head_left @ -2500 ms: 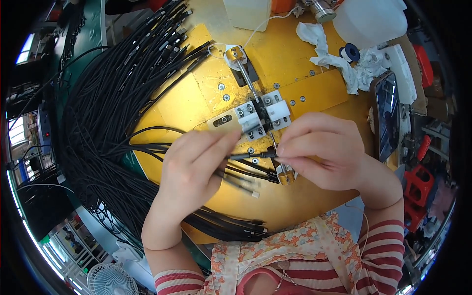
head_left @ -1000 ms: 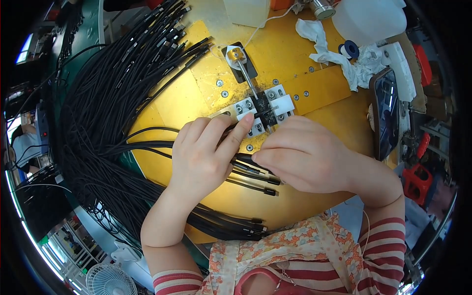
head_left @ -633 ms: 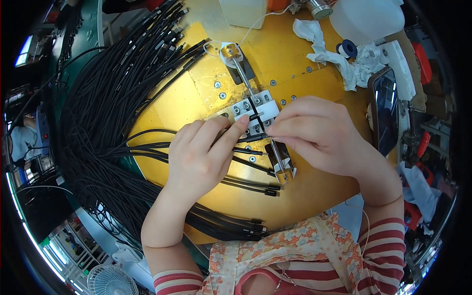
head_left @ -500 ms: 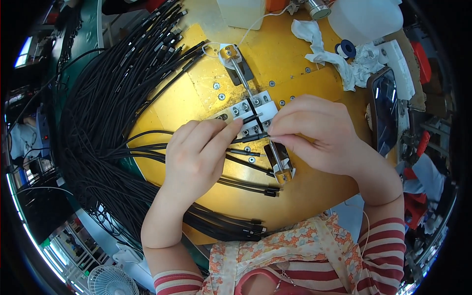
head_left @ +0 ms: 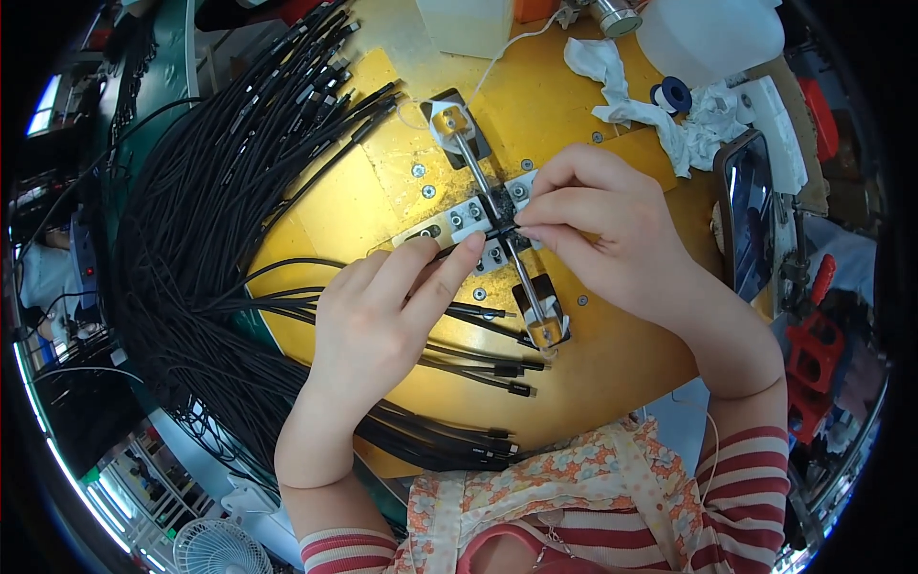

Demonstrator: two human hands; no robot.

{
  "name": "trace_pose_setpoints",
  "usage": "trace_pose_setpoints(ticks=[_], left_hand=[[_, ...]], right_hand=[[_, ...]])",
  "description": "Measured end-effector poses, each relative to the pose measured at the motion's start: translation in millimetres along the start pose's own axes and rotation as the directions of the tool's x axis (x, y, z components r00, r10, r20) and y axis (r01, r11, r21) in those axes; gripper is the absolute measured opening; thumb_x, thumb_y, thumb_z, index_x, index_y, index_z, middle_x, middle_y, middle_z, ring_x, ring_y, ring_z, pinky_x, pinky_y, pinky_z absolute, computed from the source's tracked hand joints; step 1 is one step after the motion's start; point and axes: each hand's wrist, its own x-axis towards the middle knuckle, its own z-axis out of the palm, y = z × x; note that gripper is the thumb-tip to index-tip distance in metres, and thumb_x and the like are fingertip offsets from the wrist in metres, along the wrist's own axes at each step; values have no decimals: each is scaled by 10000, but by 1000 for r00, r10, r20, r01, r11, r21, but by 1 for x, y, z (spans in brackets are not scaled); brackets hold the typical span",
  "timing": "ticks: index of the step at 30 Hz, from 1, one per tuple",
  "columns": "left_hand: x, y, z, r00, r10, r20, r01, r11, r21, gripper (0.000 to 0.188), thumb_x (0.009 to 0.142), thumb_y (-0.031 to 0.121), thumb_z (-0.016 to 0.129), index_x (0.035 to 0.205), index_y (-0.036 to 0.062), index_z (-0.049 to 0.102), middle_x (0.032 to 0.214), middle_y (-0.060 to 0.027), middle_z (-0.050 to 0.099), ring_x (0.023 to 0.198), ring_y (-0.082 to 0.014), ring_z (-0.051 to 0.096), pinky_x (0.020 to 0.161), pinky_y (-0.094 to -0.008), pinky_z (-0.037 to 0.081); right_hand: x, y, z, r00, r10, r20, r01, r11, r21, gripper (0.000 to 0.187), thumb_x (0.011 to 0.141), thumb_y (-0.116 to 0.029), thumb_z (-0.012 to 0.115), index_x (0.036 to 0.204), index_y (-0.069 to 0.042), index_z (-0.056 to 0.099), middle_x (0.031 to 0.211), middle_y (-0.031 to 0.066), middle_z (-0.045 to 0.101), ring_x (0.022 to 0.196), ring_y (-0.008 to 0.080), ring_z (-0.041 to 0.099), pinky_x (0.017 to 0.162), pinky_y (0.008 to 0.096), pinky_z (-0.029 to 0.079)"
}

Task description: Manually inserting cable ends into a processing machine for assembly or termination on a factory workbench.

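Note:
My left hand [head_left: 375, 311] is closed on a black cable, its fingertips near the cable's end over the middle of a small metal fixture [head_left: 467, 218]. From the other side, the thumb and fingers of my right hand [head_left: 607, 228] pinch the tip of this cable; the exact grip is partly hidden. The fixture has an upper rod [head_left: 472, 165] and a lower rod [head_left: 527, 277], whose inner ends lie close to the cable between my hands. Several other black cable ends [head_left: 497, 368] lie below my left hand.
A large bundle of black cables [head_left: 182, 220] covers the left side of the yellow table [head_left: 612, 364]. Along the right stand a phone [head_left: 748, 215], crumpled white tissue [head_left: 708, 120] and a small blue spool [head_left: 672, 96]. A white container [head_left: 469, 24] stands at the back.
Both fixture rods have moved inward toward the middle. My right hand has shifted up and slightly left; my left fingertips have moved a little with the cable end toward the fixture's centre.

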Motion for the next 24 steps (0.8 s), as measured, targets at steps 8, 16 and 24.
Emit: trace_pose_setpoints(ticks=[8, 16, 24], left_hand=[[3, 1, 2, 1000, 10, 23, -12, 997, 72, 458, 766, 86, 629, 1220, 146, 660, 893, -12, 590, 715, -149, 569, 620, -276, 443], [5, 0, 3, 1000, -20, 22, 19, 1000, 18, 467, 738, 82, 643, 1198, 159, 672, 897, -2, 593, 727, -157, 560, 669, -293, 431], [4, 1, 0, 1000, -28, -11, 28, 999, 19, 478, 705, 58, 686, 1174, 150, 678, 900, -10, 593, 735, -164, 565, 672, -301, 427]], right_hand=[[1, -2, -1, 997, -72, 29, 75, 991, -108, 59, 758, -33, 685, 761, -6, 633, 842, 90, 538, 779, 261, 562, 701, 373, 451], [-10, -23, 2, 965, -190, 179, 199, 980, -31, 164, 745, -146, 701, 807, -45, 587, 786, 77, 534, 759, 255, 548, 680, 372, 435], [-7, -24, -17, 939, -180, 293, 185, 983, 11, 120, 791, -117, 681, 809, -42, 589, 776, 85, 559, 771, 271, 570, 692, 378, 452]])
